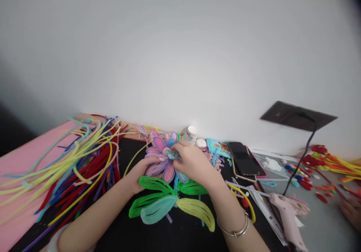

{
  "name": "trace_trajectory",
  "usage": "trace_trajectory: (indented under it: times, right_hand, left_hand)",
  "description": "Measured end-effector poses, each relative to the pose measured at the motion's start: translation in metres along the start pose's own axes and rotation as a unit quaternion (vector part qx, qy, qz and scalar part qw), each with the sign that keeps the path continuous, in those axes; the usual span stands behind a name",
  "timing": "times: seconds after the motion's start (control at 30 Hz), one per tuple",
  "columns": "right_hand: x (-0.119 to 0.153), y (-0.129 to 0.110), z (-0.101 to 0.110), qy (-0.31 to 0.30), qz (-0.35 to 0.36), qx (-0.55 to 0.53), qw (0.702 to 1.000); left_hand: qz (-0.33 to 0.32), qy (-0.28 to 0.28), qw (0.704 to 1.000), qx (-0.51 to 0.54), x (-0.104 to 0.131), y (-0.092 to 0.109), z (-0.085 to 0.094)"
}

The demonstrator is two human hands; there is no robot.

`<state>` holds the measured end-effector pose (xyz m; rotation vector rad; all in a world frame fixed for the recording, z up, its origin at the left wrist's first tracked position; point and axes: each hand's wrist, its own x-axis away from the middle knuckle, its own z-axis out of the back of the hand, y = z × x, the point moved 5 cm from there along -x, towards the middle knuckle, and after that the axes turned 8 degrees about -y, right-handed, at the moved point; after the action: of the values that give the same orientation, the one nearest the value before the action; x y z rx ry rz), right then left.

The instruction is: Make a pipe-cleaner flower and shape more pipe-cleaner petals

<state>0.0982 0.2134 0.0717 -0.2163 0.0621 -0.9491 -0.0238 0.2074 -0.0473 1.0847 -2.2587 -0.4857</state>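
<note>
A pipe-cleaner flower [160, 147] with pink and purple petals is between my two hands over the black mat. My left hand [142, 171] grips its petals from the left, the thumb lying across them. At the flower's middle, my right hand [190, 160] has its fingers closed round the blue-green centre; the fingertips are partly hidden. Below the blossom, a blue stem joins green leaves [156, 184], a pale teal leaf [158, 209] and a yellow leaf [197, 210].
Loose pipe cleaners [93, 162] heap on the left over pink paper [19, 150]. A paper cup [191, 133], white earbud case [201, 143] and phone [246, 159] stand near the wall. At right lie a pink glue gun [287, 218], several pompoms and another person's hand [351, 210].
</note>
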Motion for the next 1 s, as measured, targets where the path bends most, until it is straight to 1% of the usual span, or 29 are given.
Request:
trace_trajectory:
  times: [0.13, 0.27, 0.5, 0.67, 0.83, 0.93, 1.0]
  right_hand:
    - [-0.006, 0.005, -0.005, 0.028, 0.001, -0.006, 1.000]
    - [-0.007, 0.006, -0.007, 0.030, 0.013, -0.003, 0.999]
    - [-0.010, 0.008, -0.010, 0.045, 0.004, 0.006, 0.999]
    - [-0.013, 0.014, -0.011, 0.032, 0.032, -0.036, 0.998]
    - [-0.013, 0.022, -0.008, 0.025, 0.030, -0.097, 0.994]
    - [-0.011, 0.020, -0.006, 0.011, 0.037, -0.111, 0.993]
    - [-0.009, 0.017, -0.007, 0.014, 0.043, -0.103, 0.994]
  left_hand:
    - [-0.003, -0.003, 1.000, -0.003, 0.001, 0.001, -0.005]
    - [-0.001, -0.003, 1.000, -0.014, 0.002, 0.000, -0.009]
    - [0.007, 0.006, 1.000, -0.028, 0.002, -0.004, -0.006]
    - [0.010, 0.007, 1.000, -0.027, 0.001, -0.004, -0.005]
    - [0.010, 0.012, 0.999, -0.028, 0.001, -0.004, -0.005]
    - [0.016, 0.017, 0.999, -0.031, 0.002, -0.004, -0.006]
    - [0.013, 0.014, 0.999, -0.034, 0.003, -0.004, -0.008]
